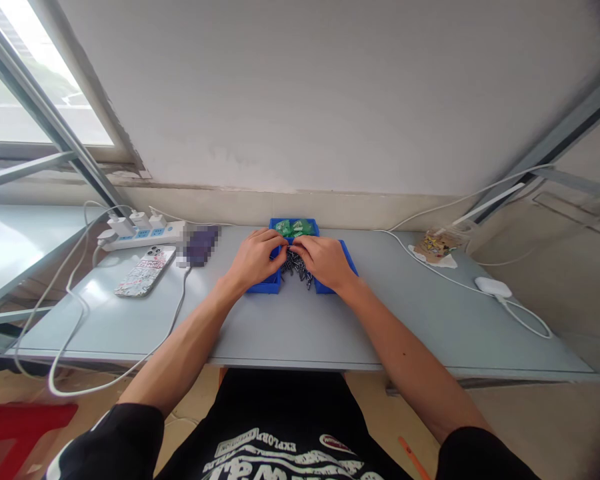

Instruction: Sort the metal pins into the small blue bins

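Note:
My left hand [258,257] and my right hand [325,260] meet fingertip to fingertip over a pile of small dark metal parts [296,265] on the table. Both hands are closed in a pinch; whatever is between the fingertips is too small to name. Under my left hand lies a blue tray [265,288], partly hidden. Another blue tray [349,259] sits beneath my right hand, also partly covered. Just behind the hands, a third blue tray [294,221] holds green packets [301,228].
On the left of the grey table [290,333] are a power strip [173,233], a patterned phone [145,271], a blurred dark object [201,247] and white cables. To the right lie a brown packet [436,245], a white case [493,287] and a cable.

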`<state>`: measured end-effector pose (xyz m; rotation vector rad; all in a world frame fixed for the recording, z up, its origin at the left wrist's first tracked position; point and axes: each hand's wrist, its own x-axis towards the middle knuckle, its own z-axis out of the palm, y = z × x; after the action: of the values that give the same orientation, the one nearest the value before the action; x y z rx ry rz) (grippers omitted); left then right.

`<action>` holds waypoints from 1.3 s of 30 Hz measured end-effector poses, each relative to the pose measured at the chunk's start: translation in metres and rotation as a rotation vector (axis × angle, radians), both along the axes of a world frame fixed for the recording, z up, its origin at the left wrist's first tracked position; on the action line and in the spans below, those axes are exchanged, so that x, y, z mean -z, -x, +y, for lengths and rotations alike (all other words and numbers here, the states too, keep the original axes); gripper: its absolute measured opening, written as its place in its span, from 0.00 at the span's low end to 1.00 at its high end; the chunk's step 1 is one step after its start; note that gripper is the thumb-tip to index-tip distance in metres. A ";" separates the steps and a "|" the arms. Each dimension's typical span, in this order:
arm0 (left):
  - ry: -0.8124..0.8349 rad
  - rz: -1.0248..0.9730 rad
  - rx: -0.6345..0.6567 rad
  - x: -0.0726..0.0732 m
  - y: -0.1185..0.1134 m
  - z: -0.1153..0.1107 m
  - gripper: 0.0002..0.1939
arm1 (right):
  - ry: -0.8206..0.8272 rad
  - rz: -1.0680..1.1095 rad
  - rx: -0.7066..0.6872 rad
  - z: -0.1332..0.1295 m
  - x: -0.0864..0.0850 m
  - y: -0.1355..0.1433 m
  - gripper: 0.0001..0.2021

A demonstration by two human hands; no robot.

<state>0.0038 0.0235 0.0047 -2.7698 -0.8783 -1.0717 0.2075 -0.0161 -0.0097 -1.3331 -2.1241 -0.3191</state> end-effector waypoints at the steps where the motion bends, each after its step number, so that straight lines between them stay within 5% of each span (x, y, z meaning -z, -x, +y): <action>1: 0.000 -0.002 -0.001 0.000 0.000 0.000 0.10 | 0.003 0.002 -0.004 0.000 0.000 0.000 0.14; 39: 0.016 0.019 -0.071 -0.002 0.002 0.002 0.11 | 0.112 -0.078 0.064 -0.004 -0.004 0.005 0.12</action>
<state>0.0014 0.0258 0.0065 -2.7336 -0.9790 -1.0300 0.2025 -0.0204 -0.0056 -1.4765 -2.1946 -0.2861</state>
